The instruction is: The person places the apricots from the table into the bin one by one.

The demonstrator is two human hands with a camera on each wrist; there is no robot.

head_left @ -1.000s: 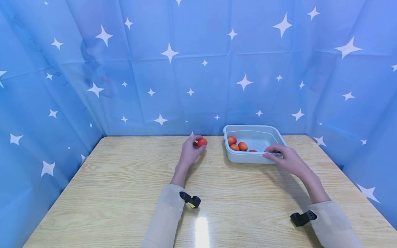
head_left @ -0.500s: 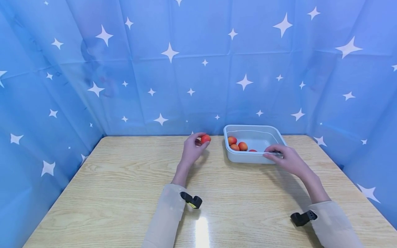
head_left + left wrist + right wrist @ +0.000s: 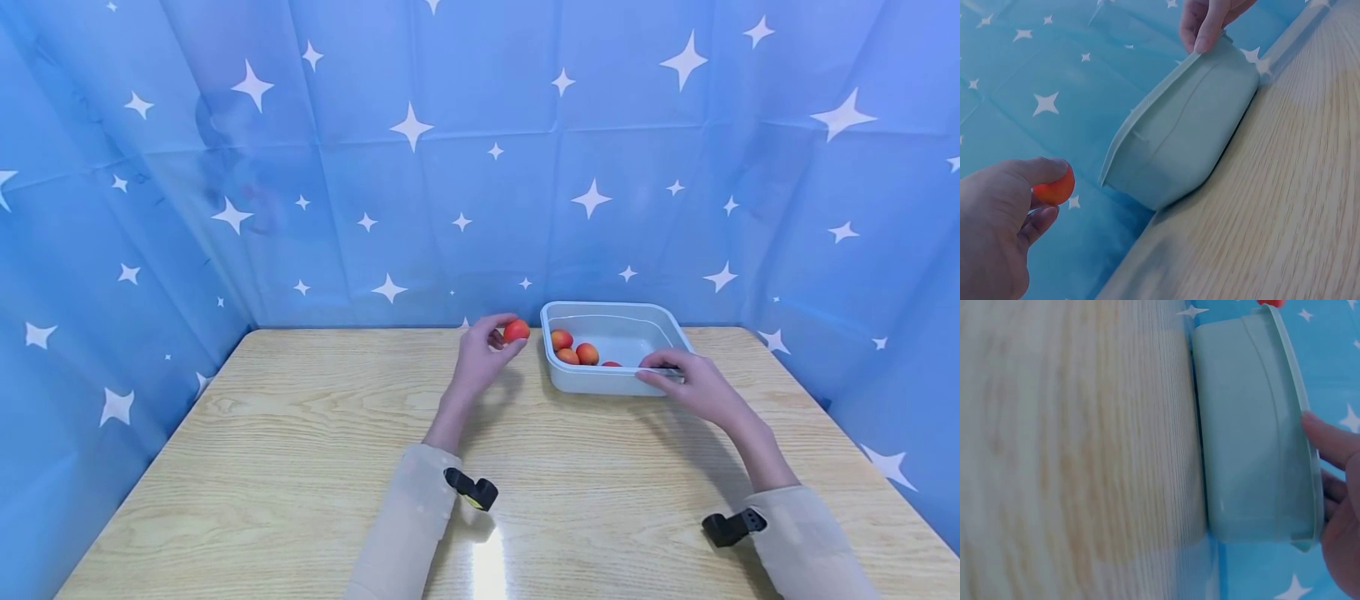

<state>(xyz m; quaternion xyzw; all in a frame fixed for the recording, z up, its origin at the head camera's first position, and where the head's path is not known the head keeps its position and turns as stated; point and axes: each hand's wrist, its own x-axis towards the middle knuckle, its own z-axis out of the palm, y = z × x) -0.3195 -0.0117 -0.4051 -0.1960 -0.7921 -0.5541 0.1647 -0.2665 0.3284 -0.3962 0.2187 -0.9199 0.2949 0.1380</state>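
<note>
My left hand point(image 3: 480, 360) pinches a small round red-orange fruit point(image 3: 517, 331) between thumb and fingers. It holds the fruit above the table, just left of a pale blue-green plastic box point(image 3: 600, 382). In the left wrist view the same fruit point(image 3: 1059, 189) is apart from the box's near end. With thumb outside and fingers inside, my right hand point(image 3: 703, 388) grips the box's front rim near its right corner. Several similar fruits point(image 3: 587, 354) lie at the left inside the box, one mostly hidden behind the front wall.
The box stands flat on a light wood-grain table point(image 3: 300, 450), close to the back edge. Behind it and along both sides hangs a blue curtain point(image 3: 480, 183) with white stars. Each sleeve carries a small black camera point(image 3: 472, 489) at the wrist.
My left hand has lifted the fruit and carried it rightward and slightly away, closer to the box. The right hand and the box have stayed in place.
</note>
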